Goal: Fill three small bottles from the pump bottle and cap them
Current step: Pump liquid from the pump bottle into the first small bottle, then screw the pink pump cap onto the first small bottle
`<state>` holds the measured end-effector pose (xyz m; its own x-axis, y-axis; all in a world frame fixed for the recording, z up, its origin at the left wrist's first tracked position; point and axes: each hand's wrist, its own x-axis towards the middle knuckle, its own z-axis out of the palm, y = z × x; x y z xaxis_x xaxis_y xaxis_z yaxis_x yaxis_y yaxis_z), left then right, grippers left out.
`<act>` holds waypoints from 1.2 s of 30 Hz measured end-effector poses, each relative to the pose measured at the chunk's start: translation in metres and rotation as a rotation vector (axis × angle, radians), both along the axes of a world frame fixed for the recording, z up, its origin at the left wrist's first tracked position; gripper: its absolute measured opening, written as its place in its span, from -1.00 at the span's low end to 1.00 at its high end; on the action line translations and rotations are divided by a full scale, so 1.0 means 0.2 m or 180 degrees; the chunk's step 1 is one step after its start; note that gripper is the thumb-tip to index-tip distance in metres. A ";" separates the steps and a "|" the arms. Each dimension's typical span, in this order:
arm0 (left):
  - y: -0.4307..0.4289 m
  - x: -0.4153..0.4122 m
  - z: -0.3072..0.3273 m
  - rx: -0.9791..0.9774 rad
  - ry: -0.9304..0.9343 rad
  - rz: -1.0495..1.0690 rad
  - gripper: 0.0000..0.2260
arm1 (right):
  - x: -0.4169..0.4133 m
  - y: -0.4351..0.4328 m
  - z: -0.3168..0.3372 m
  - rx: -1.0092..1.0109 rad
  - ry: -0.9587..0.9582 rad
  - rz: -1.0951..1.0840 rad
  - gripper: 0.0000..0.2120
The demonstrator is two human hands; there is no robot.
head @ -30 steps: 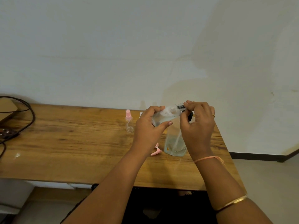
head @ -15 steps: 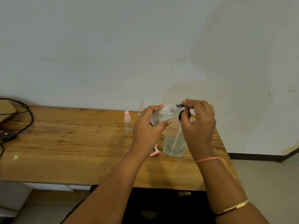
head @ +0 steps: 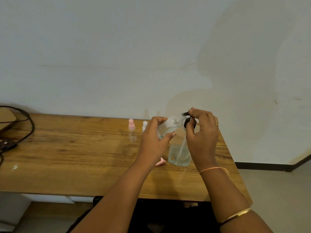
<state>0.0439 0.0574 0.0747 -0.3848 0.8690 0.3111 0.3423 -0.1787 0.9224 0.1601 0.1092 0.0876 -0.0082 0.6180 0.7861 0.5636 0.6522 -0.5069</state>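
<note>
A large clear pump bottle (head: 178, 153) stands on the wooden table (head: 67, 157) near its right end. My right hand (head: 202, 132) curls over its black pump head (head: 186, 121), with fingertips on the nozzle. My left hand (head: 154, 142) grips a small clear bottle (head: 170, 126), held tilted with its mouth at the nozzle. A loose pink cap (head: 160, 163) lies on the table under my left wrist. Further back stand a small bottle with a pink spray cap (head: 132, 132) and another small bottle (head: 144, 125), partly hidden by my left hand.
Black cables (head: 25, 125) loop over the table's left end beside a dark power strip (head: 6, 143). A white wall rises right behind the table. The table's right edge runs close to the pump bottle, with floor beyond it.
Both hands keep their hold at the pump head. The small bottle stays tilted at the nozzle. Only the camera view has shifted slightly.
</note>
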 end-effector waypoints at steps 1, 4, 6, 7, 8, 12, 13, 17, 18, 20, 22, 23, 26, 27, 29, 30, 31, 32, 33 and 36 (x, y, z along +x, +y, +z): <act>0.00 0.00 -0.01 -0.0040 0.0036 -0.0024 -0.65 | 0.00 0.00 0.01 -0.0004 0.0039 -0.0002 -0.78; 0.00 0.00 -0.02 -0.0092 0.0054 -0.0006 -0.64 | 0.01 0.00 0.03 -0.0011 0.0067 0.0017 -0.79; 0.01 0.00 -0.02 -0.0055 -0.0074 0.0005 -0.64 | 0.01 0.00 0.04 -0.0001 0.0068 0.0035 -0.81; 0.01 0.00 -0.01 -0.0040 -0.0147 -0.0007 -0.65 | 0.01 0.00 0.04 0.0002 0.0071 0.0040 -0.81; 0.01 0.01 0.00 -0.0029 -0.0214 -0.0030 -0.65 | 0.01 0.00 0.04 -0.0001 0.0076 0.0046 -0.81; 0.01 0.03 0.01 -0.0025 -0.0453 -0.0154 -0.66 | 0.01 0.00 0.05 -0.0019 0.0070 0.0071 -0.82; 0.01 0.03 0.01 -0.0030 -0.0508 -0.0180 -0.67 | 0.01 -0.01 0.05 -0.0030 0.0078 0.0087 -0.82; 0.00 0.02 0.00 -0.0108 -0.0718 -0.0259 -0.67 | 0.02 -0.01 0.07 -0.0187 0.0216 0.0255 -0.81; 0.00 0.02 0.00 -0.0123 -0.0772 -0.0264 -0.67 | 0.02 -0.01 0.07 -0.0245 0.0241 0.0310 -0.80; 0.00 0.01 0.00 -0.0144 -0.0848 -0.0256 -0.67 | 0.03 0.00 0.08 -0.0337 0.0236 0.0398 -0.78; 0.00 0.00 -0.01 -0.0183 -0.0874 -0.0235 -0.67 | 0.03 0.00 0.09 -0.0377 0.0188 0.0430 -0.78; 0.00 0.00 0.00 -0.0204 -0.0860 -0.0221 -0.67 | 0.04 0.00 0.09 -0.0386 0.0167 0.0432 -0.78; 0.00 -0.03 -0.01 -0.0206 -0.0812 -0.0144 -0.62 | 0.04 0.01 0.09 -0.0433 0.0146 0.0413 -0.78; -0.01 -0.04 -0.01 -0.0200 -0.0778 -0.0101 -0.60 | 0.04 0.00 0.09 -0.0410 0.0125 0.0372 -0.78; -0.02 -0.06 -0.01 -0.0183 -0.0684 0.0016 -0.61 | 0.04 -0.01 0.09 -0.0228 0.0051 0.0238 -0.78; -0.02 -0.08 -0.01 -0.0182 -0.0661 0.0082 -0.61 | 0.03 -0.02 0.10 -0.0085 0.0005 0.0161 -0.79; -0.02 -0.09 -0.01 -0.0191 -0.0660 0.0149 -0.61 | 0.03 -0.03 0.10 0.0082 -0.0039 0.0106 -0.79; -0.02 -0.11 -0.02 -0.0203 -0.0673 0.0206 -0.61 | 0.02 -0.05 0.10 0.0248 -0.0083 0.0092 -0.80; -0.02 -0.12 -0.02 -0.0212 -0.0692 0.0241 -0.61 | 0.01 -0.07 0.09 0.0389 -0.0134 0.0127 -0.81; -0.02 -0.15 -0.05 -0.0200 -0.0814 0.0282 -0.63 | -0.07 -0.14 0.05 0.0444 -0.0313 0.0475 -0.81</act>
<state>0.0135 0.0525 0.0646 -0.5192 0.8429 0.1408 0.1087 -0.0983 0.9892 0.1471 0.0816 0.0969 -0.1722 0.4895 0.8548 0.4978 0.7921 -0.3533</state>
